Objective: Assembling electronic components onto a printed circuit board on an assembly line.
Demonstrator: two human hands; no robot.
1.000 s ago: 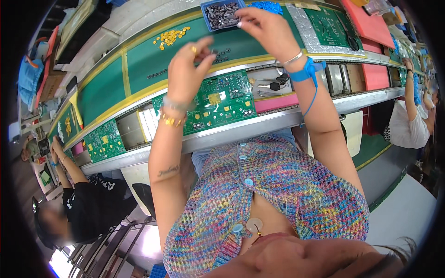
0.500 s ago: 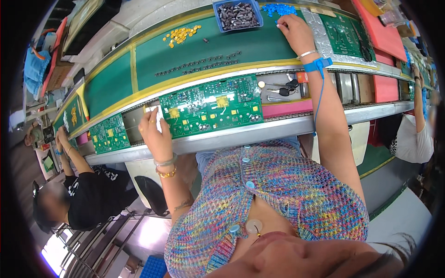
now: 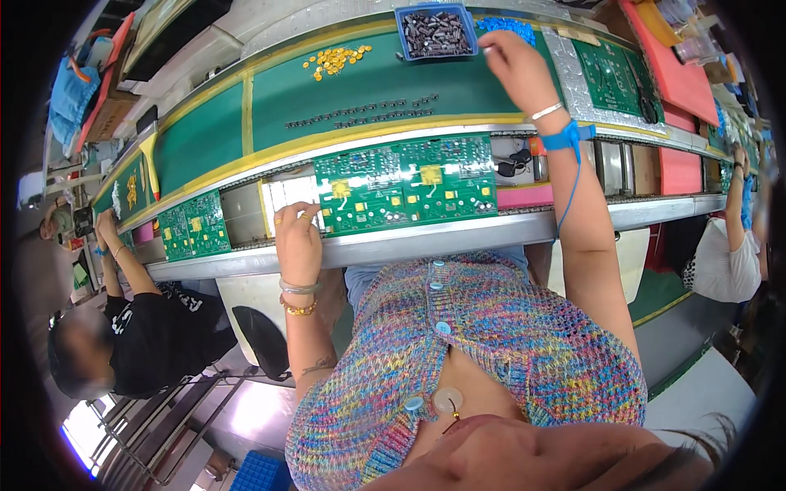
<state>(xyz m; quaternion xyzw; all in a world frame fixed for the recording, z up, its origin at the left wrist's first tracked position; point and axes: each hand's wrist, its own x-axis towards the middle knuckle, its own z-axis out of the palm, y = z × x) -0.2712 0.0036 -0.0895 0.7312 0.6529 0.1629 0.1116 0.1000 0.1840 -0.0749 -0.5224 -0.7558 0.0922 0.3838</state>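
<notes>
My left hand [image 3: 298, 250] is bent over the near edge of a white panel [image 3: 288, 190] beside a green circuit board [image 3: 377, 217], its fingers closed against the panel. The board lies on the conveyor rails, with yellow square parts and many small components on it. My right hand [image 3: 521, 75] hangs above the far side of the green bench, its fingertips pinched together. It is beside a pile of small blue parts [image 3: 508, 29] and a blue bin [image 3: 435, 53] of dark cylindrical components. Whatever the fingertips hold is too small to make out. A blue wrist strap [image 3: 565, 137] circles my right wrist.
Yellow disc parts [image 3: 336, 61] lie on the green mat [image 3: 327, 92], with rows of small black components [image 3: 364, 112] nearer. Another circuit board [image 3: 195, 225] stands left on the rails. Keys [image 3: 516, 162] lie beyond the rail. Co-workers work at left [image 3: 155, 327] and right [image 3: 729, 254].
The circuit board and white panel have shifted right along the rails, my left hand moving with them. My right hand has drawn slightly nearer, off the blue parts, its fingertips by the bin.
</notes>
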